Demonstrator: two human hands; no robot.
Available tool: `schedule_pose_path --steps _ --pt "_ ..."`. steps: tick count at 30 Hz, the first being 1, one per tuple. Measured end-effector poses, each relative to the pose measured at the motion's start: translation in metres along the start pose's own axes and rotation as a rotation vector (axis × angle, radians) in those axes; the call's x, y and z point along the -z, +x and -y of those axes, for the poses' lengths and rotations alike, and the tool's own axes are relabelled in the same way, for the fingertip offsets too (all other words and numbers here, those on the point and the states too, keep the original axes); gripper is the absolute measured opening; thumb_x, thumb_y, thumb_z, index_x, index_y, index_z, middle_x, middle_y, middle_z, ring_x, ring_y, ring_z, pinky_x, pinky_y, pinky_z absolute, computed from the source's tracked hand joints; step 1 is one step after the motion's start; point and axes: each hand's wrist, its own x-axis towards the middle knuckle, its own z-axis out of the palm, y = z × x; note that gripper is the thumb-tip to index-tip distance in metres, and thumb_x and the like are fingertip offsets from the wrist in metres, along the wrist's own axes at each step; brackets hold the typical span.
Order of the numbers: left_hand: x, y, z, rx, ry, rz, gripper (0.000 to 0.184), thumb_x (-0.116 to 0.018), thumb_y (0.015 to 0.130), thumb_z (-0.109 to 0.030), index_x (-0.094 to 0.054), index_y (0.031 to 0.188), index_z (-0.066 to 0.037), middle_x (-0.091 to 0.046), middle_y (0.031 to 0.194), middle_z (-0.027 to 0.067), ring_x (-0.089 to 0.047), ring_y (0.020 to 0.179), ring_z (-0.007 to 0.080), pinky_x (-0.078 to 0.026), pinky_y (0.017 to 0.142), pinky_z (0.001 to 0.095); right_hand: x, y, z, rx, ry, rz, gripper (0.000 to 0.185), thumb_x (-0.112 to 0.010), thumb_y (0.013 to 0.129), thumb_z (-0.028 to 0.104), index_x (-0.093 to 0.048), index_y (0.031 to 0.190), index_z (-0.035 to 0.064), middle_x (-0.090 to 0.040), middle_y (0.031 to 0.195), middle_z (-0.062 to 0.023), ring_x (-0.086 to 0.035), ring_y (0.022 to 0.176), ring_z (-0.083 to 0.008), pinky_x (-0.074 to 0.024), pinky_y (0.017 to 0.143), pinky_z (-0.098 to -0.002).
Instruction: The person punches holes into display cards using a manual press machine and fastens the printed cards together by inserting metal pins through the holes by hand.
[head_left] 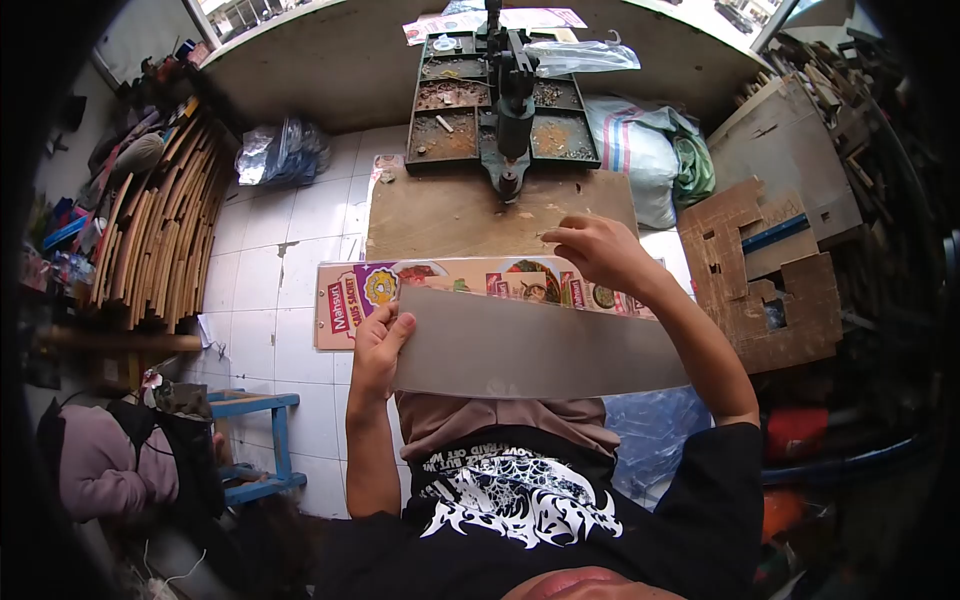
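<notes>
My left hand [378, 350] grips the left edge of a long flat grey sheet [530, 345], thumb on top. The sheet lies across my lap, with its right end passing under my right forearm. My right hand [598, 255] hovers over the sheet's far edge with its fingers bent together; whatever they may hold is too small to make out. Under the sheet is a printed Mahsuri banner sheet [340, 310] with food pictures. Beyond both hands is a worn wooden board [440, 215], and at its far end stands a dark metal hand press [514, 130].
Around the press sits a compartmented tray [445, 135] of small bits. Stacked wooden strips [165, 225] and a blue stool frame [280, 440] are on the left. At right lie a cut brown board [740, 260] and a white sack [630, 150]. Blue plastic [655, 430] is beside my lap.
</notes>
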Motion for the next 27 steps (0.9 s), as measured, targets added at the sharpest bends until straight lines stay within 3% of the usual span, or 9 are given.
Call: schedule_pose_path --steps 2,5,7,10,15,17,19,23,27 --pt "0.002 0.005 0.002 -0.004 0.024 -0.011 0.031 -0.061 0.101 -0.018 -0.058 0.120 0.005 -0.069 0.106 0.0114 -0.066 0.093 0.0118 -0.053 0.083 0.0239 -0.015 0.025 -0.034 0.232 -0.089 -0.008 0.021 -0.067 0.089 0.010 -0.073 0.109 0.0125 -0.067 0.114 -0.0126 -0.067 0.099 -0.0313 -0.0543 0.084 -0.0416" --pt "0.007 0.011 0.001 0.036 0.000 0.027 0.028 -0.063 0.100 -0.019 -0.060 0.116 0.004 -0.070 0.104 0.0105 -0.066 0.089 0.0104 -0.053 0.079 0.0231 -0.032 0.048 -0.066 0.322 -0.114 0.130 0.027 -0.069 0.083 0.004 -0.074 0.107 0.0138 -0.065 0.119 -0.0112 -0.067 0.101 -0.0308 -0.0553 0.087 -0.0412" --pt "0.006 0.019 -0.001 0.043 0.027 0.008 0.027 -0.063 0.100 -0.020 -0.060 0.113 0.003 -0.070 0.099 0.0095 -0.066 0.084 0.0093 -0.053 0.075 0.0223 -0.044 0.057 -0.078 0.435 -0.108 0.121 0.020 -0.065 0.079 0.000 -0.075 0.092 0.0115 -0.068 0.098 -0.0097 -0.068 0.090 -0.0304 -0.0564 0.077 -0.0403" --pt "0.006 0.031 -0.003 0.041 0.068 0.027 0.027 -0.064 0.100 -0.020 -0.061 0.113 0.003 -0.071 0.094 0.0084 -0.066 0.081 0.0089 -0.053 0.074 0.0223 -0.048 0.060 -0.090 0.454 -0.095 0.131 0.006 -0.064 0.079 0.004 -0.070 0.080 0.0056 -0.068 0.085 -0.0104 -0.069 0.081 -0.0312 -0.0563 0.073 -0.0408" --pt "-0.010 0.070 -0.010 0.041 0.088 0.115 0.026 -0.064 0.100 -0.019 -0.061 0.113 0.003 -0.072 0.094 0.0087 -0.067 0.080 0.0091 -0.053 0.071 0.0213 -0.032 0.044 -0.090 0.363 -0.081 0.042 0.006 -0.066 0.084 0.006 -0.071 0.088 0.0036 -0.069 0.090 -0.0124 -0.069 0.084 -0.0334 -0.0564 0.074 -0.0422" --pt "-0.025 0.084 -0.019 0.140 0.128 0.158 0.026 -0.063 0.100 -0.019 -0.061 0.113 0.003 -0.071 0.093 0.0074 -0.068 0.079 0.0099 -0.054 0.070 0.0226 -0.020 0.037 -0.072 0.251 0.220 -0.269 0.009 -0.069 0.086 0.003 -0.072 0.095 0.0036 -0.070 0.093 -0.0128 -0.070 0.085 -0.0318 -0.0574 0.075 -0.0371" --pt "-0.036 0.098 -0.026 0.225 0.192 0.254 0.025 -0.063 0.100 -0.019 -0.062 0.113 0.003 -0.071 0.092 0.0068 -0.068 0.077 0.0100 -0.054 0.068 0.0231 -0.003 0.021 -0.045 0.077 0.337 -0.351 0.009 -0.069 0.091 -0.001 -0.071 0.099 0.0005 -0.073 0.096 -0.0110 -0.072 0.087 -0.0186 -0.0569 0.075 -0.0291" --pt "-0.048 0.119 -0.016 0.293 0.216 0.332 0.025 -0.066 0.098 -0.017 -0.061 0.113 0.003 -0.072 0.089 0.0069 -0.068 0.076 0.0090 -0.054 0.066 0.0227 -0.009 -0.005 0.004 -0.081 0.748 -0.551 0.008 -0.066 0.094 -0.001 -0.069 0.100 -0.0046 -0.072 0.091 -0.0099 -0.069 0.080 -0.0133 -0.0555 0.070 -0.0261" --pt "-0.047 0.124 -0.010 0.335 0.200 0.383 0.027 -0.071 0.094 -0.014 -0.062 0.112 0.003 -0.073 0.089 0.0077 -0.068 0.078 0.0094 -0.053 0.068 0.0226 -0.039 -0.012 0.035 -0.237 0.778 -0.559 0.011 -0.068 0.092 0.000 -0.070 0.103 -0.0038 -0.071 0.088 -0.0089 -0.068 0.075 -0.0125 -0.0552 0.069 -0.0244"
